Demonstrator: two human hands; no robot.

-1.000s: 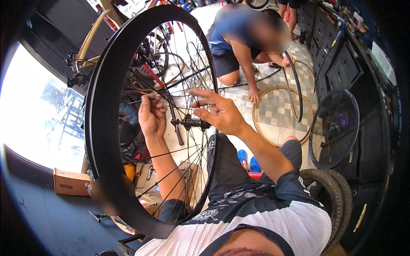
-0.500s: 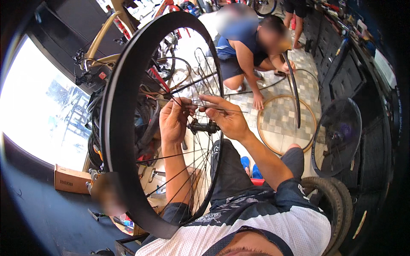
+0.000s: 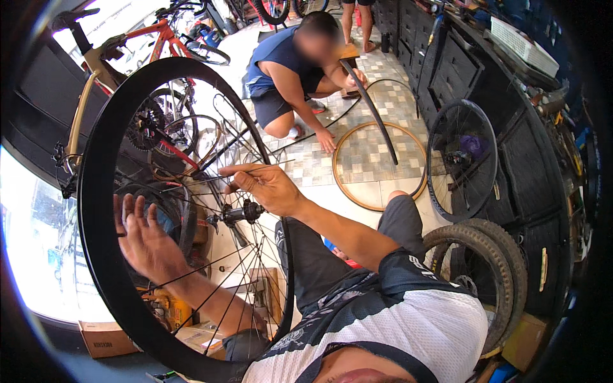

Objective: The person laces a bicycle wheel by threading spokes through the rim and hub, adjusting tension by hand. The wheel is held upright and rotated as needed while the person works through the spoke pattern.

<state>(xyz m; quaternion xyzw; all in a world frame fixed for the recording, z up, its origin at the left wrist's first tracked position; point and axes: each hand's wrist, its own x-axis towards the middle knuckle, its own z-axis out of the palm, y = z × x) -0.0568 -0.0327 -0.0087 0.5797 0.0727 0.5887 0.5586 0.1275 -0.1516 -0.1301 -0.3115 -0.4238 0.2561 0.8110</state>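
Note:
A black deep-rim bicycle wheel (image 3: 96,191) stands upright before me, leaning against my body, with its black hub (image 3: 241,213) in the middle and several thin spokes running to the rim. My right hand (image 3: 271,188) is above the hub, pinching a thin spoke (image 3: 204,180) between thumb and fingers. That spoke points left toward the rim; whether its far end is fixed cannot be made out. Beside the rim's inner left side, my left hand (image 3: 150,246) has its fingers spread and holds nothing. The left hand is slightly blurred, and contact with the rim is unclear.
A co-worker (image 3: 281,76) crouches ahead, holding a black tyre (image 3: 373,115) above a tan-edged hoop (image 3: 338,182) on the tiled floor. Another wheel (image 3: 437,172) leans on black cabinets at right, with knobby tyres (image 3: 507,281) nearer me. Bicycles (image 3: 96,83) stand at left.
My left hand has let go near the spoke and moved down and left toward the rim, its fingers opening. My right hand keeps its pinch. The whole view has shifted.

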